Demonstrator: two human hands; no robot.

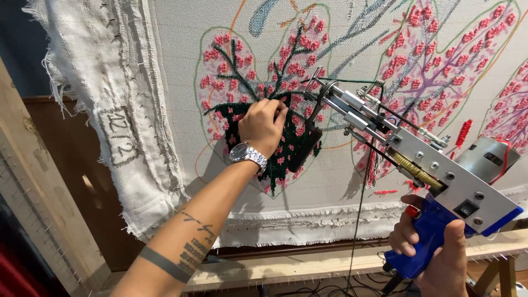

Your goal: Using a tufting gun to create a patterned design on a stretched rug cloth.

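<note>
- Tufting gun [418, 165]: a silver-bodied tool with a blue pistol handle, held before the stretched cloth. Its long axis runs from lower right, at the handle, up and left to the needle tip, which meets the cloth at the upper right edge of the dark green tufted patch [286, 148].
- Right hand [434, 247]: grip clenched around the blue handle at the lower right of the view, forefinger lying by the red trigger. It holds the gun's rear end, well apart from the needle.
- Left hand [263, 124]: the nearer of the two to the working point. Its fingers are curled and pressed on the tufted patch just left of the needle; the grip looks partly closed against the pile, but whether it pinches any yarn cannot be told. A metal wristwatch [248, 155] sits on the wrist.
- Backing cloth [181, 66]: pale woven fabric hung upright, drawn with leaf outlines and tufted in pink and green; a second pink leaf [440, 66] lies to the right, above the gun.
- Green yarn [360, 214]: a thin strand hanging down from the gun's front.
- Wooden frame [308, 267]: a rail with tack strips under the cloth's frayed lower edge.
</note>
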